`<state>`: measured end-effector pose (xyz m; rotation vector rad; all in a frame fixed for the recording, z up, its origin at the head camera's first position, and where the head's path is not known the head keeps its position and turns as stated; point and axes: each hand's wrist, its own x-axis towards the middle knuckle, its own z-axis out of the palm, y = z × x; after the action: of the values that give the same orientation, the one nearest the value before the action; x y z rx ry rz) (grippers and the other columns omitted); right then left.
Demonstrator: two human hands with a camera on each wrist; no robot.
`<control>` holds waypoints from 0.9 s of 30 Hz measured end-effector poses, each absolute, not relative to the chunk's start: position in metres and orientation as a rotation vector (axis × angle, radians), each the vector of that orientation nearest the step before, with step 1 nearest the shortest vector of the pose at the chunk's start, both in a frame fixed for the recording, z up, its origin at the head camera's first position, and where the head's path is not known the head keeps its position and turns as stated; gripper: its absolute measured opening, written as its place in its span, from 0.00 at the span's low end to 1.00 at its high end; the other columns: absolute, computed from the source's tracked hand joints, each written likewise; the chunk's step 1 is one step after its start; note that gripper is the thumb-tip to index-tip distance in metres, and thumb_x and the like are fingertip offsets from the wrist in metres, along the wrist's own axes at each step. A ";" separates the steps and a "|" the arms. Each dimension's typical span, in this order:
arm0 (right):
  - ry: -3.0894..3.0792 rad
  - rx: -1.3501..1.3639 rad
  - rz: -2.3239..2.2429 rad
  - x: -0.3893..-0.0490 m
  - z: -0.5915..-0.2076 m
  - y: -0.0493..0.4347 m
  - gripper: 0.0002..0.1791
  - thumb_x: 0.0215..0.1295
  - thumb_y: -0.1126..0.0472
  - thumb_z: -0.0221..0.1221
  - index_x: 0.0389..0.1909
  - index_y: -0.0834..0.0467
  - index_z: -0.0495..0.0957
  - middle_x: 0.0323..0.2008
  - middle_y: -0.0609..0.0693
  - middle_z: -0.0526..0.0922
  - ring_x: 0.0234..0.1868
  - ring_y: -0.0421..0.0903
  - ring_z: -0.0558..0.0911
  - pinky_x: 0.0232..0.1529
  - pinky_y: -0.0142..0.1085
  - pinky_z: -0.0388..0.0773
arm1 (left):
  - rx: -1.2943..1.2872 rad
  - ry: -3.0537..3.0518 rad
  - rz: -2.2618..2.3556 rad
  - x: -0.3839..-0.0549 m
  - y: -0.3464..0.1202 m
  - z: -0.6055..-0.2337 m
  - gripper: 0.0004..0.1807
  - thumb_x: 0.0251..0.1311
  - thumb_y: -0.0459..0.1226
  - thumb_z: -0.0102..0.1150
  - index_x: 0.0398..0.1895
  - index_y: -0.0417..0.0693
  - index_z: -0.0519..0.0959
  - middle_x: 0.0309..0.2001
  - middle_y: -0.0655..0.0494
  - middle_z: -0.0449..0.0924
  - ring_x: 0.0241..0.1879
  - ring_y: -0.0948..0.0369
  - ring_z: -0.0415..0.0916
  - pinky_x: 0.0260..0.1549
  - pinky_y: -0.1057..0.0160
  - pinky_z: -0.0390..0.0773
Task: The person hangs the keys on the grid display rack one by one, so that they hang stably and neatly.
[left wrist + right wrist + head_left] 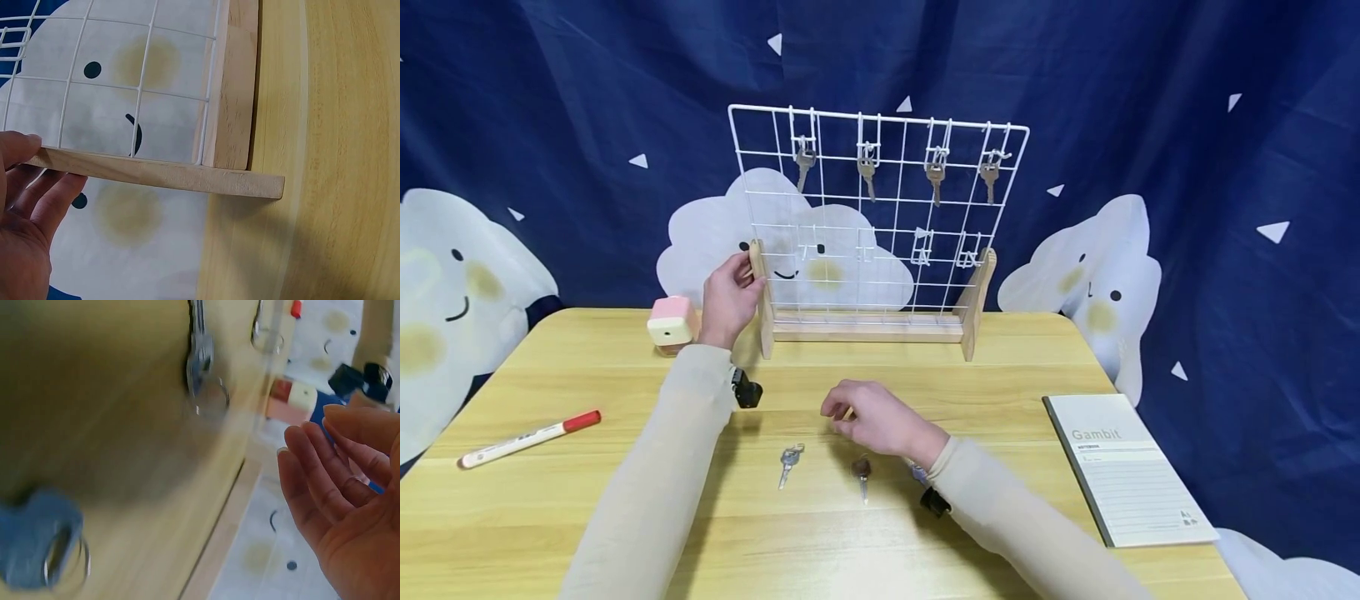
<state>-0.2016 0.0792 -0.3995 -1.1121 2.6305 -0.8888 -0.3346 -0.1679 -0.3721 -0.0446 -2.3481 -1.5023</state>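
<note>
My left hand (730,298) pinches the left wooden upright (156,175) of a white wire grid rack (868,283), thumb on one side and fingers on the other. Several keys (936,175) hang from hooks along the grid's top row, while the lower hooks (921,248) hold none. Over the table, my right hand (883,417) hovers with loosely bent fingers and nothing in them. Below it lie a silver key (790,463), a dark-headed key (862,477) and a blue-headed key (40,534), the last partly hidden by the right wrist in the head view.
A pink and white pencil sharpener (672,322) stands left of the rack. Further left lies a white marker with a red cap (531,439). On the right is a notebook (1127,467). A dark blue curtain (1075,75) with cloud prints hangs behind the table.
</note>
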 end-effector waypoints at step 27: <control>2.512 -1.229 -0.514 -0.210 -0.421 0.026 0.11 0.58 0.70 0.67 0.41 0.56 0.82 0.37 0.42 0.80 0.37 0.33 0.77 0.42 0.18 0.74 | -0.058 -2.313 -1.511 -0.336 -0.169 -0.376 0.25 0.65 0.27 0.57 0.66 0.34 0.70 0.61 0.38 0.73 0.59 0.50 0.74 0.57 0.66 0.76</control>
<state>-0.2097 0.0264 -0.4207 -1.2293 2.5121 -0.5140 -0.3358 -0.1695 -0.3759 -0.0579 -2.3132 -1.5114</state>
